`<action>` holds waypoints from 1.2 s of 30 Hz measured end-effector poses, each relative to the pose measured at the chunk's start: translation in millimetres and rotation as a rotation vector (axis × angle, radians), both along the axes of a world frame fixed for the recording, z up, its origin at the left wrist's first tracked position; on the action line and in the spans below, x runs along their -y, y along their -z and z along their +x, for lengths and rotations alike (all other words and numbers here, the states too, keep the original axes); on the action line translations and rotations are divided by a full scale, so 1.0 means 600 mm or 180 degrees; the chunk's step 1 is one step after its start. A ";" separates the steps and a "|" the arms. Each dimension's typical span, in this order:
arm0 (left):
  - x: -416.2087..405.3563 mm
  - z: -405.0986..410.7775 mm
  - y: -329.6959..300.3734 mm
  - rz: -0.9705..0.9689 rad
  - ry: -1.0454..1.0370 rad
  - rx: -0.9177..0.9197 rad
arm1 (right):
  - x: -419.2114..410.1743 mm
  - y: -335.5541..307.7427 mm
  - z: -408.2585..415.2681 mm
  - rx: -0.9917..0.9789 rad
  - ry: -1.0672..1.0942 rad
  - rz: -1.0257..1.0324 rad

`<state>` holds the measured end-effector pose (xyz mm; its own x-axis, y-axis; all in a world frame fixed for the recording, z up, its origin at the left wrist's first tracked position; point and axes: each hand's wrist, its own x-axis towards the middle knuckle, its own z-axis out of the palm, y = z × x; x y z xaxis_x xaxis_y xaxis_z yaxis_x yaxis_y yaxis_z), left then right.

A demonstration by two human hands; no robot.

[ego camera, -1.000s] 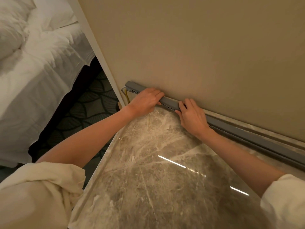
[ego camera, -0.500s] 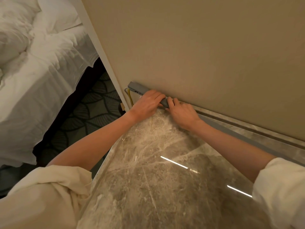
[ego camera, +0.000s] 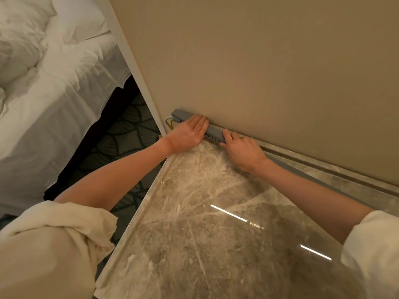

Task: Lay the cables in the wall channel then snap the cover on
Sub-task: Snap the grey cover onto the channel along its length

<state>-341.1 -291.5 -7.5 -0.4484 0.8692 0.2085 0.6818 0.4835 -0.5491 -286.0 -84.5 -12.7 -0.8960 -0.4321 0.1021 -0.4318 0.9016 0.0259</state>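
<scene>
Channel: grey wall channel [ego camera: 212,131] is running along the foot of the beige wall [ego camera: 269,72], sitting just above the back edge of the marble top [ego camera: 205,234].
Cover: grey cover [ego camera: 182,114] is lying over the channel's left stretch, with a row of small slots showing below it between the two hands.
Left hand: left hand [ego camera: 190,134] is pressing flat on the cover, fingers straight and together, gripping nothing.
Right hand: right hand [ego camera: 243,151] is resting on the channel just right of the slots, fingers loosely bent against it; whether it is pinching anything cannot be told.
Cables: yellow and grey cables [ego camera: 170,124] are looping out of the channel's left end, beside the white corner trim [ego camera: 133,67].
Surroundings: bed [ego camera: 54,83] with rumpled white linen is standing well to the left, with patterned carpet [ego camera: 129,134] lying between it and the marble top.
Obstruction: both hands are hiding parts of the channel, and the right forearm is covering its run rightward.
</scene>
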 end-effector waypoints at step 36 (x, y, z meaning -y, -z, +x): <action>0.024 0.006 -0.085 0.1359 -0.1219 0.2813 | 0.103 -0.032 -0.005 0.0923 0.1344 -0.0827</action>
<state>-337.2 -306.1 43.3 -0.8195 0.5687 -0.0710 0.5173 0.7873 0.3354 -289.3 -146.5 6.3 -0.9926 -0.0243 -0.1186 0.0106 0.9584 -0.2853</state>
